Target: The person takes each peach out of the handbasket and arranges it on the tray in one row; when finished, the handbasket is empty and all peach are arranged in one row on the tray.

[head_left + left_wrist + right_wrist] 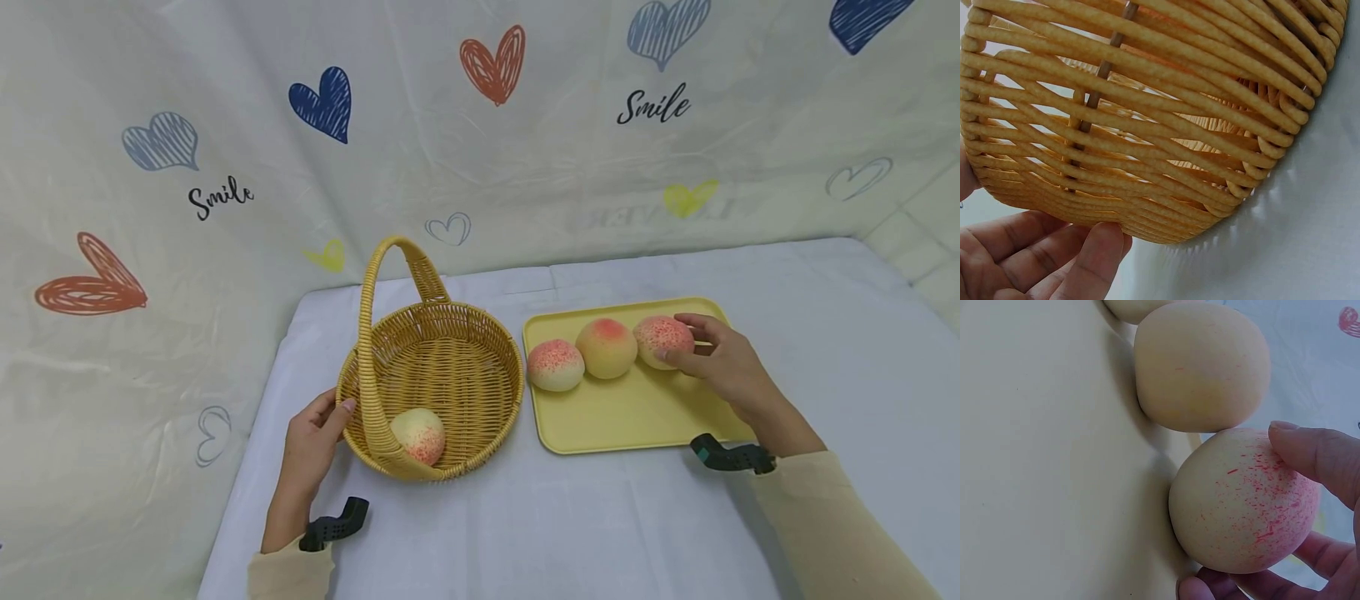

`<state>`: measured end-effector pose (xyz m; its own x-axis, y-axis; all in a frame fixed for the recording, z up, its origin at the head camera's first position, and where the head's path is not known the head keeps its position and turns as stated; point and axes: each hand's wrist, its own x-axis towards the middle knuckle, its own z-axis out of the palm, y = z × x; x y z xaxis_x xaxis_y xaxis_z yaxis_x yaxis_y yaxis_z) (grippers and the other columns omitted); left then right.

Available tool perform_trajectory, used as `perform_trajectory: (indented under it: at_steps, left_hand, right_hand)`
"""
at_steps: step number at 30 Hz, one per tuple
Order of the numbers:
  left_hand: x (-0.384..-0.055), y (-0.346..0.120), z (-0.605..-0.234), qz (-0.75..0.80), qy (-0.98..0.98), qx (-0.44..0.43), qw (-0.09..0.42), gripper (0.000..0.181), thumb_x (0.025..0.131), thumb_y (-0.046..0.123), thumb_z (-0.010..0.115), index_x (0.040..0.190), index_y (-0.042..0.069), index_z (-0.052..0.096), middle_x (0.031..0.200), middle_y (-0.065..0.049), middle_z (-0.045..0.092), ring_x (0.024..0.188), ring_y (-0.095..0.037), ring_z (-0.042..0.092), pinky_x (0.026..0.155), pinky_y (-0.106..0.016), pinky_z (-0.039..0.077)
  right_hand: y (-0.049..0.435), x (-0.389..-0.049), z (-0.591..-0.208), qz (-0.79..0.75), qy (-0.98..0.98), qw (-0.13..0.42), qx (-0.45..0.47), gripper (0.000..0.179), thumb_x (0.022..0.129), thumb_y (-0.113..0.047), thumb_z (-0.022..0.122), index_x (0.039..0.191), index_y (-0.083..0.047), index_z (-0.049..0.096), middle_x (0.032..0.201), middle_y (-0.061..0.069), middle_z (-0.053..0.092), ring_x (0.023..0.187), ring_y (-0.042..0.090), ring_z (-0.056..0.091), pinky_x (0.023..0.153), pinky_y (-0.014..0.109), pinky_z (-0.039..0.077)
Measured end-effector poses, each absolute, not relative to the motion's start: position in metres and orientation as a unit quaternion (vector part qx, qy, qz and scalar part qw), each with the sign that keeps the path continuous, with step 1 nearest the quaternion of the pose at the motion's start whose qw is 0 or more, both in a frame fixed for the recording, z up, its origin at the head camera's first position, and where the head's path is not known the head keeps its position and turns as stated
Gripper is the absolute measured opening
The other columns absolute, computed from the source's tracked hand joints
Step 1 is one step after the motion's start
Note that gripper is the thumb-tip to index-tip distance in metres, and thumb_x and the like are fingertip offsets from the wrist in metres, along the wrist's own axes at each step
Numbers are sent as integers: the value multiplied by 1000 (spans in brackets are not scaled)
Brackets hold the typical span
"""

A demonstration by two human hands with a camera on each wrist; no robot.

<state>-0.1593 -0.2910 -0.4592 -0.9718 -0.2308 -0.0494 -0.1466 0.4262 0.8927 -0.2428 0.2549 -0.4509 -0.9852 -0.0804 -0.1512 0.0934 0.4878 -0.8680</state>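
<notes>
A round wicker basket (480, 392) with a tall arched handle stands on the left, and one speckled peach (422, 435) lies inside it. My left hand (313, 437) holds the basket's left side, with the thumb near the rim. In the left wrist view, the thumb (1094, 262) and fingertips meet the woven edge. On the yellow tray (622, 421) a row of peaches lies along the middle. My right hand (720, 362) grips the rightmost, red-speckled peach (663, 340), thumb on one side and fingers on the other. In the right wrist view this peach (1241, 506) sits against the tray surface.
Beside the held peach lies a yellow peach with a red top (607, 348), and left of that a speckled one (556, 365). A white cloth (525, 533) covers the table. Behind it hangs a sheet (405, 167) printed with hearts.
</notes>
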Motion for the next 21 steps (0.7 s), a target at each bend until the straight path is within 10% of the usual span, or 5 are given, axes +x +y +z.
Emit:
perform_trajectory:
  at_steps: [9,12,16,21]
  left_hand:
    - [-161,-291,-460,-528,-840,118,32,49,106,39,61,141,4,62,130,-18,69,100,-7,68,81,-20,57]
    - [-161,-292,-461,-530,-839,119,28,49,106,39,61,142,5,62,131,-17,68,101,-8,68,81,-21,57]
    - [-161,-293,-462,-526,-841,120,29,49,106,39,61,142,5,62,132,-15,68,103,-9,68,81,-21,57]
    - [-162,-292,-461,-528,-840,121,30,49,106,39,61,142,5,62,132,-16,69,102,-9,68,82,-20,57]
  right_hand:
    - [256,-244,-451,-506,857,96,3,83,101,-33,69,165,-5,25,157,32,36,134,46,47,77,18,50]
    - [256,-243,-444,-507,858,78,6,82,103,-36,66,165,-6,22,162,33,30,143,54,37,97,40,54]
    - [249,-244,-427,-524,851,45,14,84,103,-40,65,167,-10,20,168,26,23,153,51,22,115,70,30]
    - [225,-247,-397,-550,835,34,2,86,100,-42,70,167,-16,24,172,12,22,158,38,19,121,63,26]
